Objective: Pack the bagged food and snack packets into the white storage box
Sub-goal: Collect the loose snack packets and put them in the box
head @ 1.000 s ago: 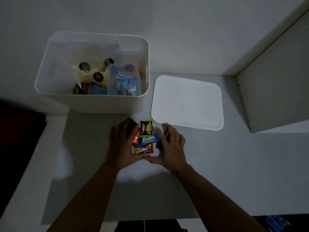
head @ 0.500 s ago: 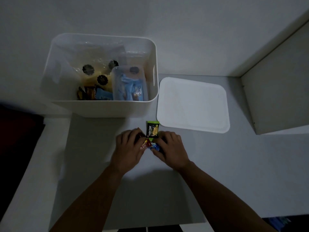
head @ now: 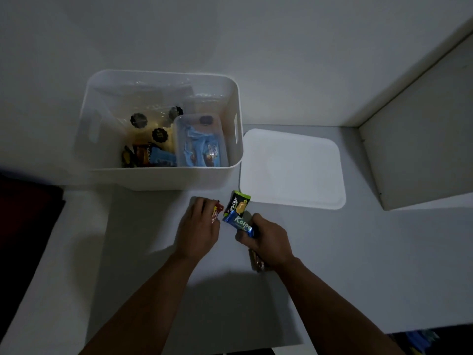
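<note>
The white storage box (head: 163,179) stands open at the back left, with clear bagged food (head: 151,129), a clear tub of blue packets (head: 199,147) and a few dark snack packets (head: 146,156) inside. In front of it my left hand (head: 198,228) is closed around a red and yellow packet (head: 215,213). My right hand (head: 266,239) grips a blue Kalpa packet (head: 239,222) and has a brown packet (head: 256,262) under its wrist. A green and black Nextar packet (head: 238,204) sticks out between the hands.
The box's white lid (head: 291,170) lies flat to the right of the box. A pale cabinet side (head: 419,139) rises at the far right. A dark red and black area (head: 23,226) borders the grey tabletop (head: 358,265) on the left.
The hands closed in from flat beside the packet pile to gripping it, then drew slightly apart, splitting the packets: red one with the left hand, blue one with the right.
</note>
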